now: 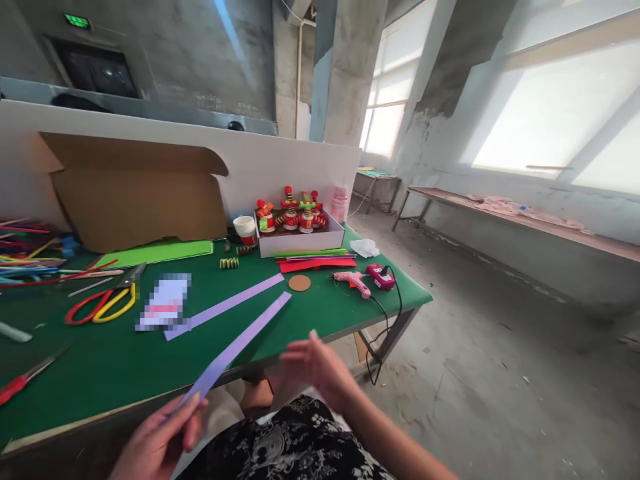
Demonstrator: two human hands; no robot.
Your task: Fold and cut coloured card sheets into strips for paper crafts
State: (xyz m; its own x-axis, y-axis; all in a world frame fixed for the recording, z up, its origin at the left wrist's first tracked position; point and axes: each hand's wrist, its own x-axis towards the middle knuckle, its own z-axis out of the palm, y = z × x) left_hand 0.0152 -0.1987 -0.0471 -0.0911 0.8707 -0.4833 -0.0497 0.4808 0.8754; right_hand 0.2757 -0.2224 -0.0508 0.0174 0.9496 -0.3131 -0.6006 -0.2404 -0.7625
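Observation:
Between the thumb and fingers of my left hand (163, 427) is one end of a purple paper strip (245, 340); its far end points up and away over the table. A second purple strip (233, 303) lies flat just behind it, partly beside a blurred-out white rectangle (164, 303). My right hand (317, 370) hovers off the table's front edge, fingers stretched and a little smeared, holding nothing. Beyond it, a round brown cardboard disc (299, 283) rests on the green tabletop (115, 367).
A pink glue gun (353, 283) with a trailing cord lies right, beside a magenta box (380, 277). Scissors (113, 297) and a red-handled tool (27, 380) lie left. Behind stand a white tray (300, 245) of red figures, paper cups (245, 229) and a cardboard box (140, 193).

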